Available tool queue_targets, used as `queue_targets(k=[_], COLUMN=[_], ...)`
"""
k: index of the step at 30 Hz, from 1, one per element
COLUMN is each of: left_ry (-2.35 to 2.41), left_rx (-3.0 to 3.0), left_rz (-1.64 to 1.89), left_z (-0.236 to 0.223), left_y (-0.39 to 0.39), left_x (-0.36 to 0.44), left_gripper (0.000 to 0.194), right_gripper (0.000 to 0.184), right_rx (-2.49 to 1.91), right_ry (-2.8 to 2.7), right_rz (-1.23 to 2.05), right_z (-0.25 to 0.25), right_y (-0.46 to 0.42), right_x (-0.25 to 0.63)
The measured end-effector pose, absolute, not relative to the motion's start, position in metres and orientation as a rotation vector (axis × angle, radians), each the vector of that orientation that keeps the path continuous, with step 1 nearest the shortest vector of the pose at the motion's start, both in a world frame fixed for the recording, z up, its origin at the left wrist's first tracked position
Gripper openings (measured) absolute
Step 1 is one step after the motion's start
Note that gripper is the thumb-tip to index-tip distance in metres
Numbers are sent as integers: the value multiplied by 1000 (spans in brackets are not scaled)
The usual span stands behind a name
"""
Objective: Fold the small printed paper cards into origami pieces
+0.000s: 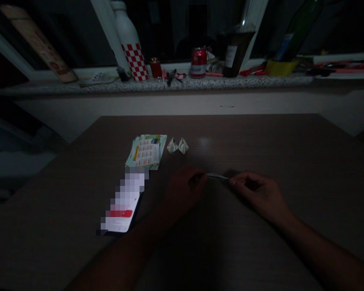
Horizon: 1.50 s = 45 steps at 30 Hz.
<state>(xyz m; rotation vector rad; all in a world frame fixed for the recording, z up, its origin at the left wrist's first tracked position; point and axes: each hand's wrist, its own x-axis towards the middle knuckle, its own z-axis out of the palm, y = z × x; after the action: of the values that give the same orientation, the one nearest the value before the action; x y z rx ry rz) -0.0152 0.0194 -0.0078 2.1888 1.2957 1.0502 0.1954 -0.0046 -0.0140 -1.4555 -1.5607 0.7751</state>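
A thin folded paper strip (217, 176), pale and seen nearly edge-on, stretches between my two hands just above the table. My left hand (185, 186) pinches its left end, though shadow hides part of the fingers. The right end sits between thumb and forefinger of my right hand (259, 193). Beyond my left hand lie two small folded paper pieces (177, 146), pointed in shape and touching or nearly touching. Left of them is a stack of printed paper sheets (147, 151), green and white with orange text.
A lit phone (124, 206) lies on the brown table (261, 137), left of my left forearm. Along the granite windowsill (176, 84) stand a red-and-white checkered bottle (133, 48), a red can (198, 62), a dark bottle (235, 54) and a leaning patterned tube (42, 44). The room is dim.
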Motion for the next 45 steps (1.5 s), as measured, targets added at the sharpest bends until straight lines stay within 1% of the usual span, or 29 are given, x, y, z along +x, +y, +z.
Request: queue_targets(k=[13,18,22,28,32,36,39,41,43,45], left_ry=[1207,1133,1074,958,834,679,882,1011,950,866], left_rx=[2251,2292,2336,2451,2466,2215,1922,1689,1481,1359], left_rz=[1022,1052,1081,1067,1070,1069,1040,1029,940,838], left_z=[-8,-9,-12,-14,-9,-1,0,-4,-10,-15], left_y=[16,12,6,-3,-7,-6,1,6,11,14], left_x=[-13,-11,-8,-1,-1,-6,-9,-10,-9,-7], left_gripper=[10,10,10,12,13,17,11,16,26,27], right_gripper=[24,24,23,15,14,14,12,10,9,9], right_rx=[-1494,-1449,-1451,-1495,-1454,-1389,-1341,-1305,-1281,-1261], right_ry=[-1563,-1659,-1712,-1763,-1820,-1738,-1653,-1630,-1606,-1582], right_rz=[716,677,641,514,477,579,709,788,862,932], right_z=[-19,-25,-28,-27,-25,-22,-21,-20,-19,-17], right_y=[-4,-5,-6,-6,-6,-6,-5,-5,-6,-7], right_x=[196,196,197,199,200,199,198,197,196,194])
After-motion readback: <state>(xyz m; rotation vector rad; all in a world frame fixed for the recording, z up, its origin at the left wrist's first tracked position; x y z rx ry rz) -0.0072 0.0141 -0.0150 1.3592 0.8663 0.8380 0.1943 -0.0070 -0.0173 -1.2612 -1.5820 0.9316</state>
